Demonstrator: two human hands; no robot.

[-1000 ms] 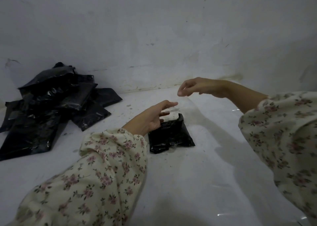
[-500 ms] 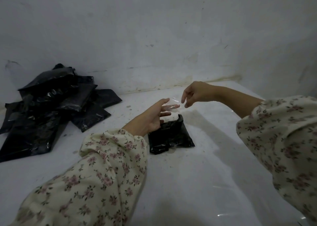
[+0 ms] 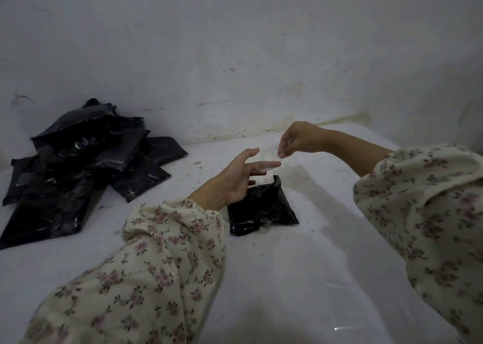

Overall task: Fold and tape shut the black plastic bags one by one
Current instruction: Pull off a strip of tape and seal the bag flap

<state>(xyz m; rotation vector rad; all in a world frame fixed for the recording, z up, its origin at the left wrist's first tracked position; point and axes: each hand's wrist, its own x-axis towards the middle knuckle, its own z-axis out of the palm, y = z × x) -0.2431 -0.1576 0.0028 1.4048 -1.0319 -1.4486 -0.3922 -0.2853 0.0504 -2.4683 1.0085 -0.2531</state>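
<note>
right hand (image 3: 298, 140) lowered toward left hand (image 3: 235, 179) | right pinched, hold unclear | left open above bag (image 3: 264, 207)

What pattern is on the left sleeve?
Cream fabric left sleeve with small pink flowers; head view shows it best.

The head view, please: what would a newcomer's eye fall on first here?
The pile of black bags heaped at the left by the wall stands out. At centre, a small folded black bag lies on the white surface, with the left hand and right hand raised near it.
</note>
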